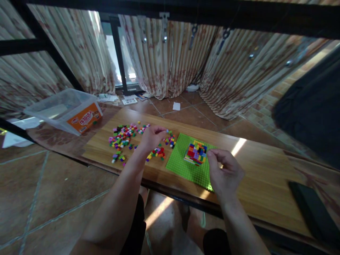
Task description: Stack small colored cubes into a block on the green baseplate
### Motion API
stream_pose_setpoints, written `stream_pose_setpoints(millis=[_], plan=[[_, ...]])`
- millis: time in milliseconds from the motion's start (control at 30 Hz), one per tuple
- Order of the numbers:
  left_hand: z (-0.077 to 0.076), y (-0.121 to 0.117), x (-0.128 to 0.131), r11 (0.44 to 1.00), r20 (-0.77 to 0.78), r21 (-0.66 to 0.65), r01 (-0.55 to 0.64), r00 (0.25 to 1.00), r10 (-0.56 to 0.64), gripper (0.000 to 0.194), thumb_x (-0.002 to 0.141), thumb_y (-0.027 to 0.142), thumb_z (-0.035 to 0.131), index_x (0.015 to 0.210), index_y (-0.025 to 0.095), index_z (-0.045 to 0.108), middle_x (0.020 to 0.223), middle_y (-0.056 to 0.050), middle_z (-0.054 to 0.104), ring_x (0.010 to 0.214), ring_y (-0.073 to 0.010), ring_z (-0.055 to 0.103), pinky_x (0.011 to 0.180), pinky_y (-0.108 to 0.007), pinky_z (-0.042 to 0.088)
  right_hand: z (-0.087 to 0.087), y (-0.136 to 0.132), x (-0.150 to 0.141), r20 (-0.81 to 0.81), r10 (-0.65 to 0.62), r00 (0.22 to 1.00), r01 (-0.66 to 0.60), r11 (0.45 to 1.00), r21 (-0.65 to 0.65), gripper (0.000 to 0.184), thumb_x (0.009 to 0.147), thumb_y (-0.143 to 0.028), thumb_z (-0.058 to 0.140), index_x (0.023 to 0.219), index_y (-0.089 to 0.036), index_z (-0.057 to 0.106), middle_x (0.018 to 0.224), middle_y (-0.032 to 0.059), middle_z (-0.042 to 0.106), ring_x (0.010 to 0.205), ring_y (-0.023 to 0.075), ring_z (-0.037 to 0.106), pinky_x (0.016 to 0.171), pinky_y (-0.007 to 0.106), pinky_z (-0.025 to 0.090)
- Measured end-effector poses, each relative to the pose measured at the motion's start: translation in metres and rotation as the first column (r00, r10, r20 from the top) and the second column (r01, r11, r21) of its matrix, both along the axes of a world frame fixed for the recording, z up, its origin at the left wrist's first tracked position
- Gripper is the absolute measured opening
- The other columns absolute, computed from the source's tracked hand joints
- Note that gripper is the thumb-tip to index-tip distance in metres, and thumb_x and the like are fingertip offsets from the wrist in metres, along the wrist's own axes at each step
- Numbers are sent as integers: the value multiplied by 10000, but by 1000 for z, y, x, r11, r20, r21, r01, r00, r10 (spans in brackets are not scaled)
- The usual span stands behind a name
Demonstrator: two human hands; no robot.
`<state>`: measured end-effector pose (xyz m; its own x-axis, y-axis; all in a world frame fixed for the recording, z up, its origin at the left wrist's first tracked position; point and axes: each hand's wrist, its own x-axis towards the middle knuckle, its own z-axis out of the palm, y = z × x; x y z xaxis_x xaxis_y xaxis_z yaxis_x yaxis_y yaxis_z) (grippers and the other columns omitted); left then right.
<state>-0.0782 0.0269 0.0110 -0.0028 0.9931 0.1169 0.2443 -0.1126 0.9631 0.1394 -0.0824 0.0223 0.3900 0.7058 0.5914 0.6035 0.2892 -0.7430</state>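
Note:
A square block built of multicoloured toy bricks (196, 153) stands on the green studded baseplate (177, 161). My right hand (225, 171) is just to the right of it, fingers curled and thumb and forefinger together by its edge. Whether it holds a small brick is hidden. My left hand (153, 139) hovers over the loose bricks left of the baseplate, its thumb and fingertips pinched together. A tiny pale spot shows at those fingertips, too small to tell whether it is held. Loose small bricks (121, 136) of many colours lie spread on the wooden table.
A clear plastic tub (57, 113) with an orange label stands at the table's left end. A dark flat object (313, 209) lies at the right end. A black metal bar (170, 10) crosses above, with metal fittings hanging from it. Patterned curtains (170, 60) hang behind.

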Motion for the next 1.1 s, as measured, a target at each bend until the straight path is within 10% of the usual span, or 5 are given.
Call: stream_pose_setpoints(millis=[200,367,1100], plan=[[-1,0,-6,999,-72,36,-7,997,9,180,712,261,589,769,133,702,600,-6,635,584,-121,543,587,-232,422,-7,-9,-52,180,458,871,-408,877,-256,130,881,-204,537,866,-199,666,783,13,643,695,132,598,666,249,471],[3,-3,-13,999,-91,33,-39,995,42,205,711,258,587,796,122,714,642,-20,661,606,-125,559,607,-236,440,-26,4,-79,259,478,839,-323,821,-470,189,864,-218,549,1018,-182,652,934,60,650,744,170,607,722,300,475],[5,-14,-53,999,-78,32,-42,996,45,147,724,151,570,766,124,708,655,-12,670,605,-115,565,602,-221,447,-29,56,-111,399,442,803,-41,709,-703,217,892,-233,497,984,-204,692,1019,72,678,909,194,635,813,279,436]])
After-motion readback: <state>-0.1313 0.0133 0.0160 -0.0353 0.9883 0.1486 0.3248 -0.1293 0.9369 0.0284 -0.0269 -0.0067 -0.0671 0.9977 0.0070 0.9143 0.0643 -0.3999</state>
